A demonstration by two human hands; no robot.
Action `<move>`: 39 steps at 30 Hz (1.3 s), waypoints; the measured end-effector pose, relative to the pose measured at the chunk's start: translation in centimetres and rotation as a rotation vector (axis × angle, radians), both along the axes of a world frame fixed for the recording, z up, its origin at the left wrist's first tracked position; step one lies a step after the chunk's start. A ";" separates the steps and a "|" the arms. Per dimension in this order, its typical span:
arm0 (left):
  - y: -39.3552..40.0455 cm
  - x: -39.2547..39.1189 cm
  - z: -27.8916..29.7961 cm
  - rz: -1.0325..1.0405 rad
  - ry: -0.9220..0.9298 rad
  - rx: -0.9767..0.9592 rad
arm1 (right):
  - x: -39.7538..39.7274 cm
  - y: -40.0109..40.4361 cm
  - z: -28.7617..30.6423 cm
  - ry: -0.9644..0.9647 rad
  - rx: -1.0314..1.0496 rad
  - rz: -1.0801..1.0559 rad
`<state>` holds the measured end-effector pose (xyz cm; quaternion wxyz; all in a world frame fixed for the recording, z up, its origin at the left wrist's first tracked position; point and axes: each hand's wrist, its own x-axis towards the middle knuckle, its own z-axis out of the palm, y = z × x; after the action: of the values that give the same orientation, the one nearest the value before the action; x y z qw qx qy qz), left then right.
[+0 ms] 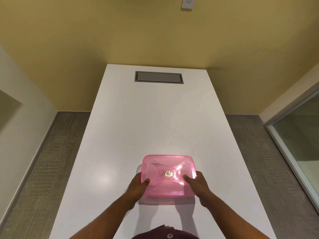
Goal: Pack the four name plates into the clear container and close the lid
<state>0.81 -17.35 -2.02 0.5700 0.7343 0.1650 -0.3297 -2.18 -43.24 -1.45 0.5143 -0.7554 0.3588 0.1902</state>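
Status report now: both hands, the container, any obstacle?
Left hand and right hand: grip on pink lid, thumbs on top. Container below, contents not visible. White table: nothing in the way.

Pink lid (pixel 168 175) clouds whatever sits inside the container; plates can't be made out. Container walls mostly hidden under the lid. Fingers of the left grip (pixel 138 186) and right grip (pixel 198 184) tuck out of sight beneath the rim. Worktop's (pixel 155 118) near edge is cut off by the frame bottom.

Yellow wall (pixel 103 40), grey carpet (pixel 43 161), perhaps a glass partition (pixel 300 135).
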 end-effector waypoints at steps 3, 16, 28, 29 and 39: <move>0.0 0.5 0.0 -0.003 -0.003 0.011 | 0.3 0.0 -0.1 0.006 -0.019 0.005; -0.2 5.0 0.0 0.046 -0.025 0.065 | 5.7 0.5 0.4 -0.002 -0.038 -0.009; -0.4 8.8 0.5 0.034 -0.045 0.086 | 9.8 0.1 -0.1 -0.005 -0.023 -0.013; -0.4 8.8 0.5 0.028 -0.052 0.087 | 9.9 0.1 -0.2 -0.008 -0.022 -0.008; -0.6 9.4 1.7 -0.107 -0.218 0.395 | 10.5 -0.7 0.0 0.012 -0.265 0.285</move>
<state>10.25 -17.94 -0.32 0.4113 0.8706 0.1247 -0.2394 8.33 -43.96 -1.45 0.3762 -0.8584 0.2730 0.2168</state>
